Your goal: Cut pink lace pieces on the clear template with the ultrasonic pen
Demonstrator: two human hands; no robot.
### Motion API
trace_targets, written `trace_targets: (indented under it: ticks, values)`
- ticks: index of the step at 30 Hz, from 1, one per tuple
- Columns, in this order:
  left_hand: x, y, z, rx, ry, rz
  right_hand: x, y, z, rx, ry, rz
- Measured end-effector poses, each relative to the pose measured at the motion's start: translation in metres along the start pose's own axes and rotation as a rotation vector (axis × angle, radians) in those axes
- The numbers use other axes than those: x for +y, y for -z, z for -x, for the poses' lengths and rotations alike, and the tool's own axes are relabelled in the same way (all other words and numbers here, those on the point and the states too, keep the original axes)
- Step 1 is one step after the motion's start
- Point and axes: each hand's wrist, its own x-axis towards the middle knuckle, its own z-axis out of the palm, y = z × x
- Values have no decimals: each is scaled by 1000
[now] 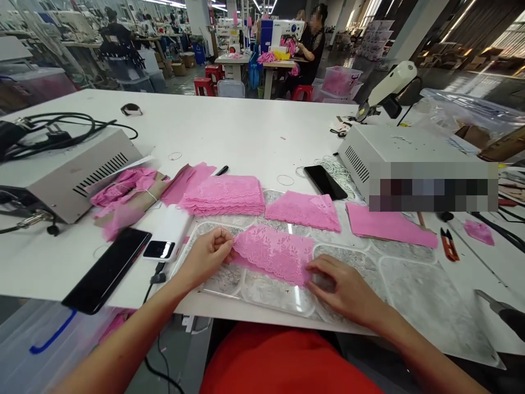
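Note:
A pink lace piece with a scalloped edge is stretched between my two hands above the patterned grey mat. My left hand pinches its left end between thumb and fingers. At the right end, my right hand grips the edge with its thumb and fingertips. Just behind lies a thick stack of pink lace pieces. A smaller pink lace pile sits to its right. Further right is a flat pink piece, with brown card showing under its edge.
A black phone and a white power bank lie left; another phone lies behind the lace. Grey metal boxes flank the work area. Orange-handled snips lie right. Beyond the table, a person sits at a sewing machine.

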Motion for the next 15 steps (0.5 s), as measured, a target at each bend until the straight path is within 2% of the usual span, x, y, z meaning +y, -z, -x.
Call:
trace_targets:
  ticks: [4,11,15]
  values:
    - [-6,6,1,7,-27,-101,0,-7,0,4,108,86]
    - [-12,13,7,79,-133,-405,-1,-13,1,45,197,64]
    - [-17,14,11,70,-179,-519,-5,-19,4,90,249,61]
